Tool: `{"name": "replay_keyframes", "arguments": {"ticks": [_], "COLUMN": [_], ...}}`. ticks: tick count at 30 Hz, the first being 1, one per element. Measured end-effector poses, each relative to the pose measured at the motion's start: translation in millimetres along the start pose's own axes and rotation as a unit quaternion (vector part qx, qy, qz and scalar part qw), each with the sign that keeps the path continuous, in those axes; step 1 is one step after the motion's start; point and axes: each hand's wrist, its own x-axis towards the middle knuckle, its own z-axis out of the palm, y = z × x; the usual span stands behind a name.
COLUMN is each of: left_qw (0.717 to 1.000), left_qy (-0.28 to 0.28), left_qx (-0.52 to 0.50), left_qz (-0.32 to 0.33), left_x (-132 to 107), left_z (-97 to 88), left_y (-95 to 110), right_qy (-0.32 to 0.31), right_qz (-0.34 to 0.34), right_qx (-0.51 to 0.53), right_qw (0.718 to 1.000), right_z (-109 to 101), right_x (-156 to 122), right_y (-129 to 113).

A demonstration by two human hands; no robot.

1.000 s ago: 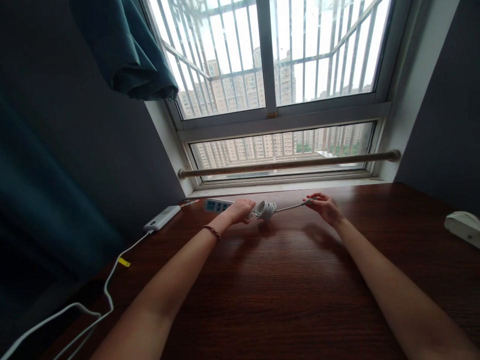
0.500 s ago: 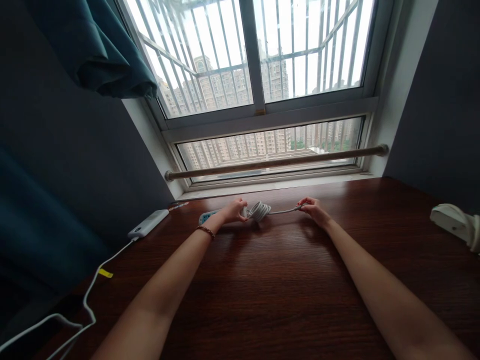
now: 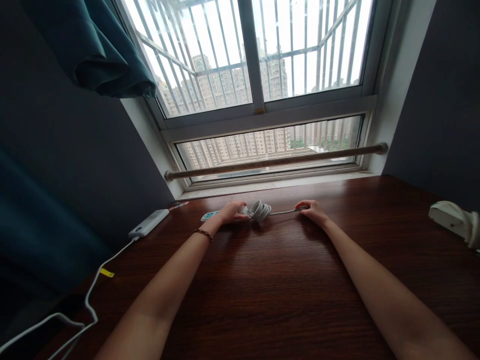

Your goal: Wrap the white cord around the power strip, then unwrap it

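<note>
My left hand (image 3: 233, 212) is closed around the end of a white power strip (image 3: 209, 215), whose blue-green socket face shows beyond my wrist. A coil of its white cable (image 3: 260, 211) lies just right of that hand, wound in several loops. From the coil a straight length of cable (image 3: 283, 213) runs right to my right hand (image 3: 312, 210). The fingers of my right hand are closed on the cable's end; what exactly sits under them is partly hidden. Both hands rest low over the dark wooden tabletop (image 3: 262, 285).
On the left, a white power bank (image 3: 149, 223) has a white charging cable (image 3: 90, 295) with a yellow tag (image 3: 107, 273). A white device wrapped in cord (image 3: 452, 220) lies at the right edge. Behind the tabletop are a rail (image 3: 277, 162) and a barred window; a blue curtain (image 3: 101, 60) hangs left.
The power strip has tipped slightly, showing its socket face more. My right hand's fingers have settled lower around the cable end. The coil has barely moved.
</note>
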Motion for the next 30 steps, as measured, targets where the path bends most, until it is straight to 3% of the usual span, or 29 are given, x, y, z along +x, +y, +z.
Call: {"name": "replay_keyframes", "arguments": {"ticks": [7, 15, 22, 30], "left_qw": [0.999, 0.989, 0.967, 0.951], "left_qy": [0.022, 0.116, 0.241, 0.31], "left_qx": [0.049, 0.081, 0.054, -0.015], "left_qz": [0.004, -0.033, -0.063, 0.008], "left_x": [-4.5, -22.2, -44.8, -60.5], "left_z": [8.7, 27.9, 41.7, 34.1], "left_y": [-1.3, 11.0, 41.6, 81.6], "right_qy": [0.023, 0.003, -0.015, 0.02], "right_qz": [-0.053, -0.068, -0.079, -0.129], "right_qx": [-0.096, -0.115, -0.126, -0.176], "right_qw": [0.994, 0.991, 0.989, 0.976], "right_z": [2.8, 4.6, 7.0, 7.6], "right_x": [1.1, 1.2, 1.0, -5.1], "right_y": [0.9, 5.8, 5.5, -9.0]}}
